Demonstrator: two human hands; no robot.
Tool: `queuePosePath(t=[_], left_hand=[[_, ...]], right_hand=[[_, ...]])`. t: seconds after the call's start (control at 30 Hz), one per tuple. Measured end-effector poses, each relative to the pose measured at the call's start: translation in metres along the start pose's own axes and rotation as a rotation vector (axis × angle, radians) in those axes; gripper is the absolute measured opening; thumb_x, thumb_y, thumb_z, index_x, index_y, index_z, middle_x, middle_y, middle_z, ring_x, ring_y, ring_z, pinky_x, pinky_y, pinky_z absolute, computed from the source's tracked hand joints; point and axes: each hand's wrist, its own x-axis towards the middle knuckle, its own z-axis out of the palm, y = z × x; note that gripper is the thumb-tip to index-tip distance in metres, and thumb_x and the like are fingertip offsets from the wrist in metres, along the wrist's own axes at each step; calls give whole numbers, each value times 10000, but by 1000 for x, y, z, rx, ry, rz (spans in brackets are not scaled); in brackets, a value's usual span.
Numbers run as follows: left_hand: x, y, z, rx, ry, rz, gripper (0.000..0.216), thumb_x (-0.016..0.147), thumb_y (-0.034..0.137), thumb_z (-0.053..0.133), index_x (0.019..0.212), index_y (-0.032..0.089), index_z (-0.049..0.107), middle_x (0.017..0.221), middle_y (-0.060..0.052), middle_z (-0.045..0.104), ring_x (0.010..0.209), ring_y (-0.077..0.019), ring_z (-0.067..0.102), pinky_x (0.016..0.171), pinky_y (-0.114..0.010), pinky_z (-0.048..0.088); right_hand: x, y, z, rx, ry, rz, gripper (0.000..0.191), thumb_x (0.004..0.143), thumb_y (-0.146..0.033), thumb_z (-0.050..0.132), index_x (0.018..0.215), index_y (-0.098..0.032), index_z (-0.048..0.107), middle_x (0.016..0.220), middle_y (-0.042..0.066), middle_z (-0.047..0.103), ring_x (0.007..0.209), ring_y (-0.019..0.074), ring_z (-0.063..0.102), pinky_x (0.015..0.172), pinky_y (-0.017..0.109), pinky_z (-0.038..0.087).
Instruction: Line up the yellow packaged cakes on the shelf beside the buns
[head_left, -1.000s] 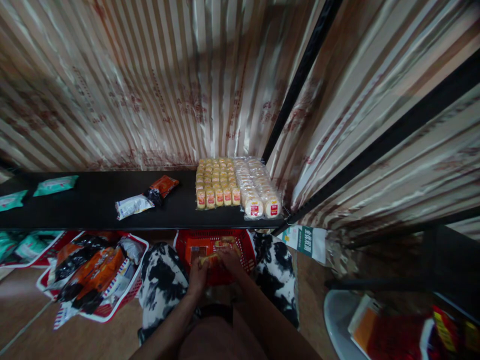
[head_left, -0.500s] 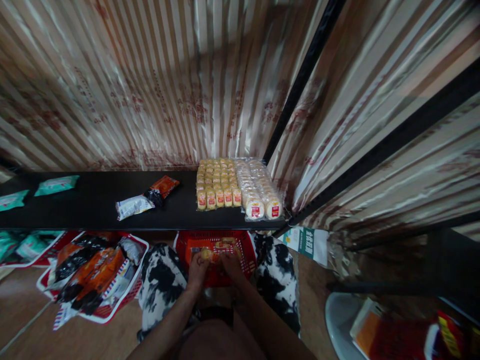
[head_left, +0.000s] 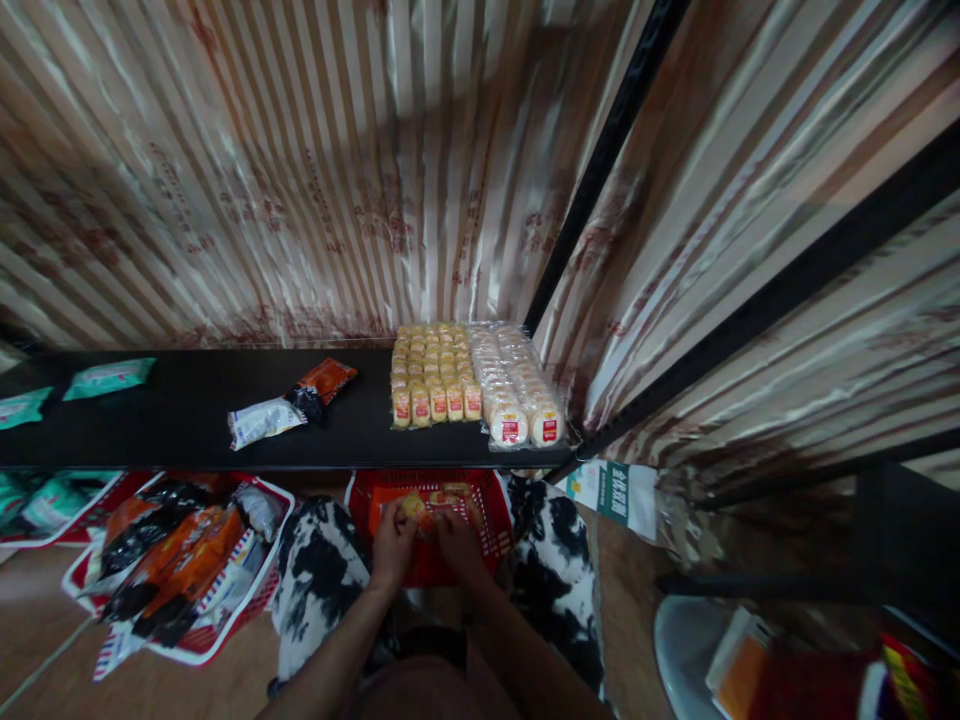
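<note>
Over the red basket (head_left: 504, 505) between my knees, my left hand (head_left: 394, 543) is closed on a small wrapped pastry (head_left: 414, 507) with yellowish filling showing and an orange-red label. My right hand (head_left: 456, 545) is closed at the pastry's right end, its fingertips pinched on the wrapper edge. Behind the hands, a few more wrapped pastries (head_left: 454, 492) and an orange packet (head_left: 386, 494) lie in the basket. On the black shelf (head_left: 187, 440) ahead stand rows of similar yellow wrapped pastries (head_left: 435, 375), next to rows of white round wrapped cakes (head_left: 517, 385).
A white-and-orange snack bag (head_left: 266, 420) and green packs (head_left: 110, 378) lie along the shelf. At left, a red basket (head_left: 262, 590) holds orange and black bags. Black metal posts (head_left: 607, 165) rise at right, near a grey-white tub (head_left: 679, 650) on the floor.
The view has tilted slightly, so the shelf sits a little lower. The pastry has turned somewhat between my hands; both hands stay over the basket.
</note>
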Motion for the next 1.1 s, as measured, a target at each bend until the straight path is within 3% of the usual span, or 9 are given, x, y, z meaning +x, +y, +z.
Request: queuePosePath(t=[0.1,0.27,0.5,0.73,1.1], left_hand=[[-1,9,-3,139,-11,72,392,697,355,533,1035,161,579,876,-60,676,793,-202,631,778,-326,474],[-2,24,-5,258,-29,106,450,746,367,494,1134,154,572,947,-89,678,813,-220,634,796,-342,466],[2,33,-2,284,7,146,454,751,349,513,1161,157,553,1001,-103,676,857,-225,635,825,-348,454],[2,55,2,268,29,162,318,743,320,527,1038,201,546,859,-36,690,756,-187,641,745,-299,458],[9,64,9,167,-3,209,311,764,334,544,1032,180,579,944,-66,671,835,-183,620,771,-293,457]], right_hand=[[-1,-6,-3,-105,77,-153,266,853,-196,381,845,-201,647,937,66,686,933,177,599,825,275,403],[-6,-20,-8,-207,131,-233,272,862,-169,387,897,-187,657,927,61,688,906,186,597,836,285,398],[-13,-30,-13,-350,204,-327,242,846,-337,516,1006,-192,626,1021,84,659,1011,230,547,960,360,317],[-11,-40,-16,-420,194,-294,312,865,-370,483,1089,-178,586,1064,99,640,983,236,560,876,338,370],[-4,-52,-20,-238,251,-267,271,872,-313,455,1084,-187,569,1034,101,630,941,222,578,834,330,420]])
